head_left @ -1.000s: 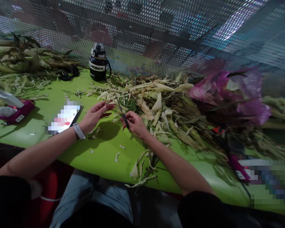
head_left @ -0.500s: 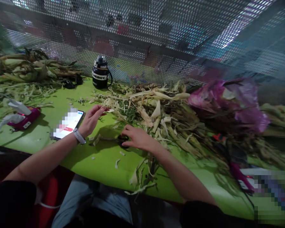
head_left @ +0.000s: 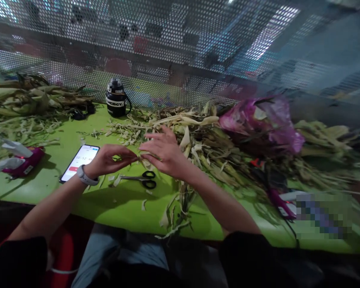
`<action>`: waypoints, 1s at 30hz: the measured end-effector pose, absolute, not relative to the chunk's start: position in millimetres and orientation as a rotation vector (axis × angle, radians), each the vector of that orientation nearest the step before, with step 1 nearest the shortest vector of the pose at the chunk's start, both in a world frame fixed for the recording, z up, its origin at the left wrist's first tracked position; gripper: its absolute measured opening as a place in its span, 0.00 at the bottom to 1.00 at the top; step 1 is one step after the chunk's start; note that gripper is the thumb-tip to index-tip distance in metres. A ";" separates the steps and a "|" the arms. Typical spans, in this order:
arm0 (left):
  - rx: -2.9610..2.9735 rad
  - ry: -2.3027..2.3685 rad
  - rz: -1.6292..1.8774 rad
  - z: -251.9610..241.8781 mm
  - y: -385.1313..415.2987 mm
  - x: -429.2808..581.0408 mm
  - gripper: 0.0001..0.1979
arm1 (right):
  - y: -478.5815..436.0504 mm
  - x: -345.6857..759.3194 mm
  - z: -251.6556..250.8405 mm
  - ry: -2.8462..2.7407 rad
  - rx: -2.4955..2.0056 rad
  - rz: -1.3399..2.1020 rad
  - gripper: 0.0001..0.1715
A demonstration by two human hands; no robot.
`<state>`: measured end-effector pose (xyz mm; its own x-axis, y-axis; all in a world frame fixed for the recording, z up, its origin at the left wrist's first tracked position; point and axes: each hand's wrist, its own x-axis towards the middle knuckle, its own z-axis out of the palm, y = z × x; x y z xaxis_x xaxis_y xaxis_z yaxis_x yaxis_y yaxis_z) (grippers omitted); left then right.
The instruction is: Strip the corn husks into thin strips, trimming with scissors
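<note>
My left hand, with a pale watch on its wrist, is closed in a pinch, thumb and forefinger meeting around a small piece of dried corn husk. Fingertip to fingertip with it, my right hand pinches the same husk between thumb and forefinger, its other fingers raised. A pale bit of the husk shows under my right thumb; the rest is hidden. Just below both hands, black-handled scissors lie on the green tabletop. Behind my right hand spreads a heap of dry corn husks.
A lit phone lies beside my left wrist. Magenta power strips stand at left and right, with white plugs and cables. A black bottle, a pink plastic bag and another husk pile stand along the perforated metal screen.
My right hand has let go of the scissors, leaving them on the table, and moved up to meet my left hand at the husk. The view has shifted slightly right.
</note>
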<state>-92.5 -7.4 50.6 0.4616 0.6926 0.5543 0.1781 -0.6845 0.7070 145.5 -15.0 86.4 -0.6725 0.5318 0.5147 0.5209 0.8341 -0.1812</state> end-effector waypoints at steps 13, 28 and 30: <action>1.642 0.728 1.449 59.0 -12.6 -76.8 0.25 | -33.0 128.2 79.4 -2.053 -0.904 0.786 0.12; 1.749 0.758 0.881 26.6 9.5 -62.5 0.18 | -13.0 135.4 4.3 -1.485 -0.994 1.164 0.19; 1.710 0.765 0.877 22.9 12.2 -64.7 0.17 | -8.5 136.9 -3.1 -1.522 -1.022 1.120 0.19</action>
